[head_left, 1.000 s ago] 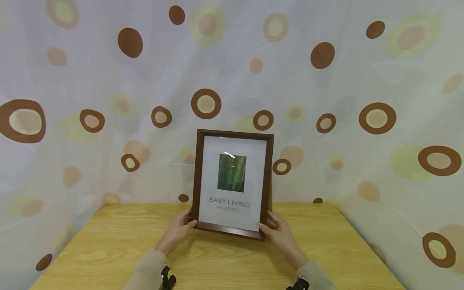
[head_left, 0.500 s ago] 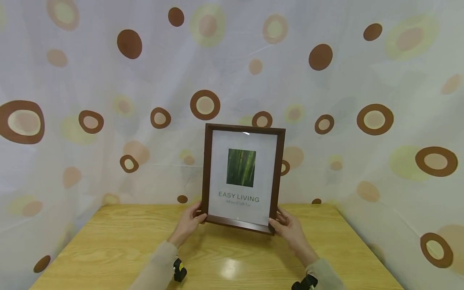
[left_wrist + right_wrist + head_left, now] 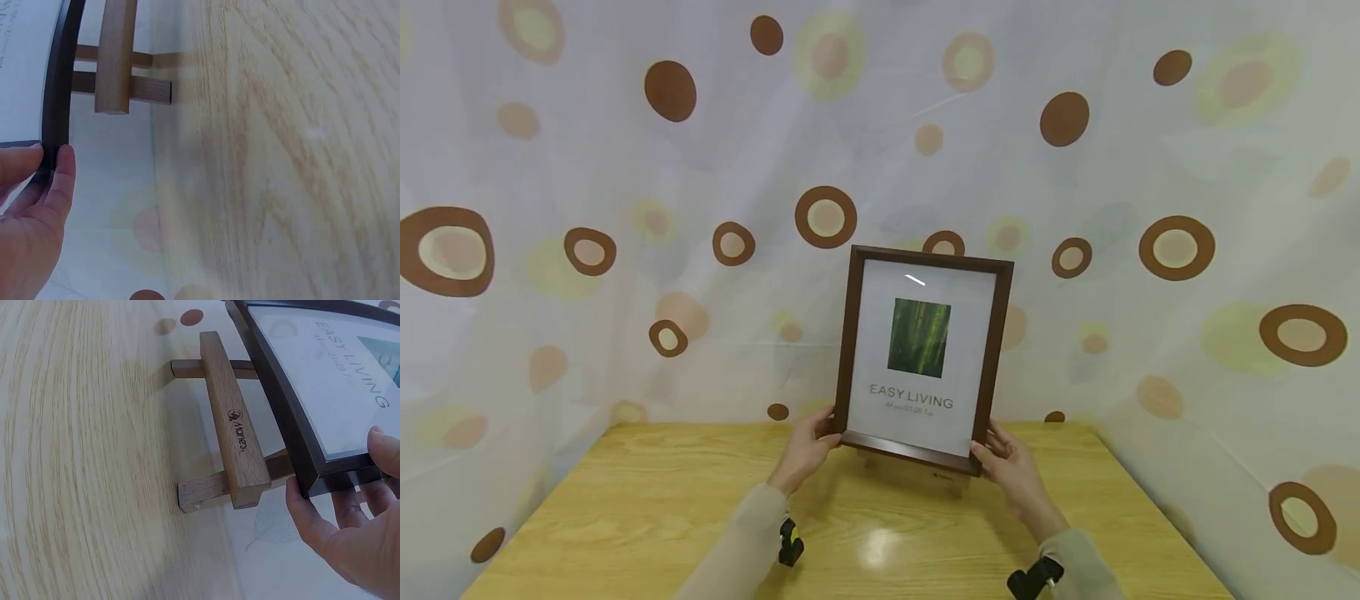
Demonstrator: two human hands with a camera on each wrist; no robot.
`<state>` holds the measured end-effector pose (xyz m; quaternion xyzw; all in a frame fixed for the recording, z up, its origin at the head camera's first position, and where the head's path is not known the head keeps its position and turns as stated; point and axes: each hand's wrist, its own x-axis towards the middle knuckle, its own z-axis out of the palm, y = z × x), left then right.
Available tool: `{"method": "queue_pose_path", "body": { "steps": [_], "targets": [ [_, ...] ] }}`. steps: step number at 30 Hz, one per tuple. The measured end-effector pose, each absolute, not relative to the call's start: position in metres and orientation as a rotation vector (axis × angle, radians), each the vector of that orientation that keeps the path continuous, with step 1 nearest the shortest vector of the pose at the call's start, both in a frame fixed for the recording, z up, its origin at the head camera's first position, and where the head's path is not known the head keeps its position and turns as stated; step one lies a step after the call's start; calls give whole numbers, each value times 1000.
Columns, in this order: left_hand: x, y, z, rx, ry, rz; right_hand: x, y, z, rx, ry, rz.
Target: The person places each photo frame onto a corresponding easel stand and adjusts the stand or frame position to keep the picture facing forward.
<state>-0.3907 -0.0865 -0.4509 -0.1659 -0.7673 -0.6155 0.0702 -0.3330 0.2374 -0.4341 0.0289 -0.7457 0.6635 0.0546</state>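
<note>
A dark brown picture frame (image 3: 880,417), with a green forest picture and the words EASY LIVING, is tilted slightly to one side in the head view. My left hand (image 3: 807,452) grips its lower left corner, thumb in front. At the lower right corner, my right hand (image 3: 1017,481) holds it the same way. Behind and below the frame stands a small wooden easel (image 3: 232,425), its ledge marked with a logo. The left wrist view shows the ledge (image 3: 115,62) apart from the frame's lower edge. Most of the easel is hidden behind the frame.
The easel's feet rest on a light wooden table (image 3: 647,508). A white curtain (image 3: 880,108) with brown and pale spots hangs behind the table and along both sides. Black straps with small devices (image 3: 1036,577) are on both wrists.
Both hands have moved the picture frame to the right and a little upward. The easel's ledge now shows under the frame's bottom edge, where it was hidden before.
</note>
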Motion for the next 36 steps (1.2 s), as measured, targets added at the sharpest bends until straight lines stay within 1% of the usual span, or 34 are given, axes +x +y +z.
{"method": "queue_pose_path", "body": {
  "steps": [13,24,30,36],
  "targets": [
    [-397,-69,-461,-613,-2298,-1836,-332,245,-442,74,-2230,2019],
    [-399,-56,-462,-517,-2347,-1797,-335,250,-448,84,-2229,2004],
    [-403,-50,-463,-350,-2323,-1873,-337,251,-449,103,-2272,1989],
    [-404,-50,-465,-342,-2282,-1999,-339,249,-463,103,-2285,2100]
  ]
}}
